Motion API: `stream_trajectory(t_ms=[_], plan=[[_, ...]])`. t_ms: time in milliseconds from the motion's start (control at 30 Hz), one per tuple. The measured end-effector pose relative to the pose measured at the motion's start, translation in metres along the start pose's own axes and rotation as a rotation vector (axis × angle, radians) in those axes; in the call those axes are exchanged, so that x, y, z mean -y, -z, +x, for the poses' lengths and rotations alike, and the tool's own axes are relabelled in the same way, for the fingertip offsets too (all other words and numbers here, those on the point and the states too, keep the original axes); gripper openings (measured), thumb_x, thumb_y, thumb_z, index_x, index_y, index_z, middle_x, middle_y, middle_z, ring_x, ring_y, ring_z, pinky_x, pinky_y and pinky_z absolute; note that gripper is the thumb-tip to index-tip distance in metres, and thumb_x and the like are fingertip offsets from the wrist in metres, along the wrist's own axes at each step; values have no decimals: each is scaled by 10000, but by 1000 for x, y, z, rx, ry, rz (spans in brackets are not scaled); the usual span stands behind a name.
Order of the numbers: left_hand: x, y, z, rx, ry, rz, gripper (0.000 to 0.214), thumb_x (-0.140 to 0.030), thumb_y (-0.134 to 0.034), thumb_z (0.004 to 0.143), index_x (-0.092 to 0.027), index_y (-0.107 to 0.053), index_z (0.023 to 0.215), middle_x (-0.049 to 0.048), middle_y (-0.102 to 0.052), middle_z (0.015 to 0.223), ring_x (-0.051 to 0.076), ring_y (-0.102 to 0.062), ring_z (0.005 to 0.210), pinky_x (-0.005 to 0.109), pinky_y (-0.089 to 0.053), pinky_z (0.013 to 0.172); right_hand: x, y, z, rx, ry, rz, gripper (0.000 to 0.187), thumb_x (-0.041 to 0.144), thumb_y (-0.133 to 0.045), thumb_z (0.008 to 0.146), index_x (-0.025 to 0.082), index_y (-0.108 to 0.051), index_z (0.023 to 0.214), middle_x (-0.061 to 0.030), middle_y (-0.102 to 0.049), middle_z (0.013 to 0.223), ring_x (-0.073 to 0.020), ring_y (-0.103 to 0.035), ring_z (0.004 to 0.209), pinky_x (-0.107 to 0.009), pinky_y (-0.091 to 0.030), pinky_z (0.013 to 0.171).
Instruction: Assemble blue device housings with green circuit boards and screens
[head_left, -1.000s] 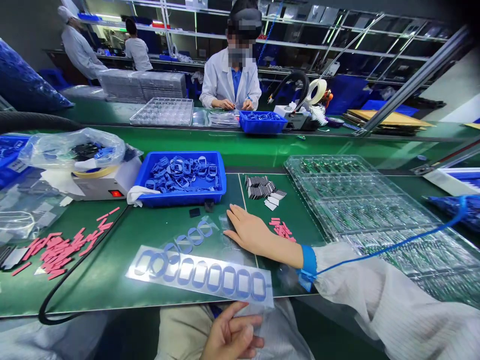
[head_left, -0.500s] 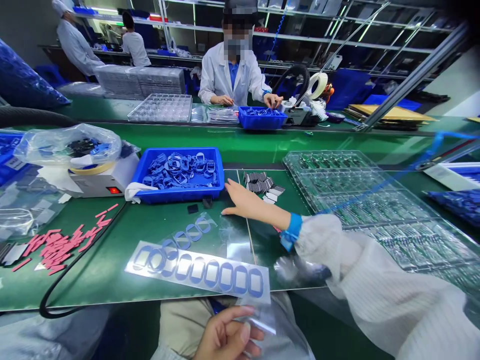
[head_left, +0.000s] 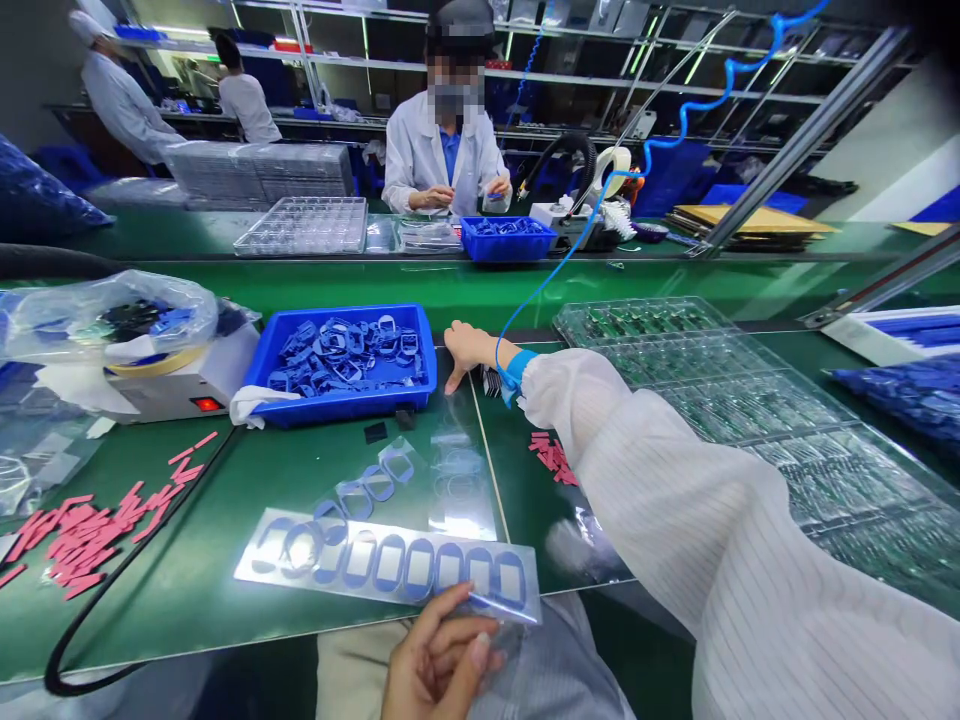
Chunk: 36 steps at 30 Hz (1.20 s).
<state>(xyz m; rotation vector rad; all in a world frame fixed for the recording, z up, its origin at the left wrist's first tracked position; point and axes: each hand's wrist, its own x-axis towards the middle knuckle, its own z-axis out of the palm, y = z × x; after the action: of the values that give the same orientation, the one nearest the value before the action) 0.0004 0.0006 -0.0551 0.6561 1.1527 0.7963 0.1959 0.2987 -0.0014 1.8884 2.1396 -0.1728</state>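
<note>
My right hand (head_left: 465, 352) reaches forward to the right end of a blue bin (head_left: 345, 405) full of blue ring-shaped parts. Its fingers are apart and one fingertip presses the far end of a clear film sheet (head_left: 461, 480) lying on the green table. A blue wrist strap (head_left: 517, 366) with a coiled cord sits on that wrist. At the table's near edge my left hand (head_left: 435, 660) pinches the near edge of a clear liner strip (head_left: 390, 565) that carries a row of blue oval rings.
Stacked clear trays (head_left: 750, 400) fill the right side. Pink strips lie at the left (head_left: 75, 530) and by my right sleeve (head_left: 551, 455). A white machine (head_left: 172, 375), a plastic bag (head_left: 112, 310) and a black cable (head_left: 135, 560) stand at the left. A co-worker (head_left: 446, 150) sits across the belt.
My right hand has slid forward from the middle of the table to the bin's right end, pushing the clear film ahead. My left hand rose to the strip's near edge.
</note>
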Motion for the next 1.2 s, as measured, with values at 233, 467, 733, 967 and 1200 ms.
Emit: stream_trajectory(t_ms=[233, 467, 733, 967, 1200], plan=[[-5, -4, 11, -86, -5, 8, 620, -479, -810, 570, -206, -623, 1094, 109, -783, 868, 222, -739, 741, 217, -534, 597, 10, -3, -7, 99, 76, 54, 335, 336, -571, 896, 163, -540, 1181, -83, -568, 1197, -217, -591, 1027, -429, -506, 855], [-8, -8, 10, -88, -21, -22, 618, -441, -820, 575, -178, -605, 1091, 129, -780, 879, 226, -740, 745, 223, -547, 611, 10, -2, -25, 125, 215, 112, 296, 341, -570, 897, 159, -568, 1130, -65, -602, 1125, -198, -613, 967, -394, -522, 814], [-22, -5, 0, -78, -165, 95, 494, -389, -789, 634, -189, -627, 1056, 65, -767, 826, 204, -728, 757, 230, -567, 679, 0, 18, -65, -80, 189, 133, 249, 362, -641, 839, 140, -632, 951, -52, -651, 970, -188, -621, 897, -366, -503, 785], [-39, -3, 13, -2, -306, 250, 526, -246, -760, 653, -220, -610, 1156, -6, -645, 773, 138, -649, 712, 226, -578, 665, -21, 66, -121, -317, 240, 286, 209, 341, -736, 734, 150, -654, 712, 23, -594, 648, -122, -565, 650, -239, -396, 594], [-59, -12, 34, 141, -513, 425, 104, -253, -672, 762, -171, -704, 817, 16, -587, 747, 134, -614, 680, 220, -551, 586, -27, 78, -176, -650, 202, 470, 189, 286, -733, 723, 133, -646, 655, 60, -516, 569, -69, -489, 569, -231, -339, 600]])
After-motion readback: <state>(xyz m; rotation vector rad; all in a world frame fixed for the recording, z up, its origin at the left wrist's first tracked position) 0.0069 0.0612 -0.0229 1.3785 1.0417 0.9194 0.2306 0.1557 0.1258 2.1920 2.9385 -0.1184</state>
